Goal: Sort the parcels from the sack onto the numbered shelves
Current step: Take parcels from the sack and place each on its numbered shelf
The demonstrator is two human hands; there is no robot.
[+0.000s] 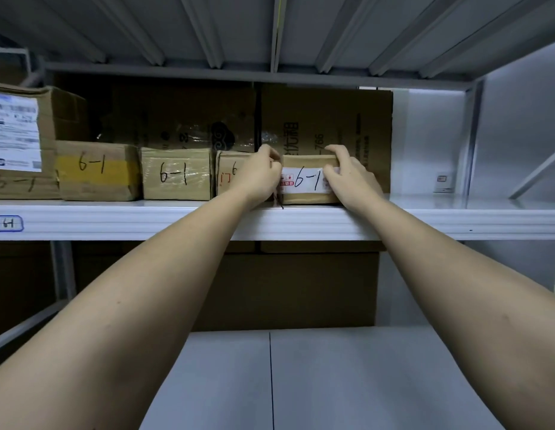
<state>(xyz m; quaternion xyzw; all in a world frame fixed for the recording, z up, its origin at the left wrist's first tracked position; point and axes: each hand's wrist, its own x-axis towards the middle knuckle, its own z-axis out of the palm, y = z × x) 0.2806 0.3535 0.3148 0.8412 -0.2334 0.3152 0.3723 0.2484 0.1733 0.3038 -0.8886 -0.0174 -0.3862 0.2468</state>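
Both forearms reach over the shelf edge (301,221). I grip the parcel (307,180) at its ends, left hand (259,175) and right hand (347,176) curled round its top corners. It sits on the shelf tagged 6-1 (8,223), label facing out, squared beside other 6-1 boxes (177,176), probably so the number stays readable.

large upright cardboard sheets (326,119), wall tag (443,182)

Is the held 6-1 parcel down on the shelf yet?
Looks down: the parcel sits on the shelf, both hands gripping its ends.
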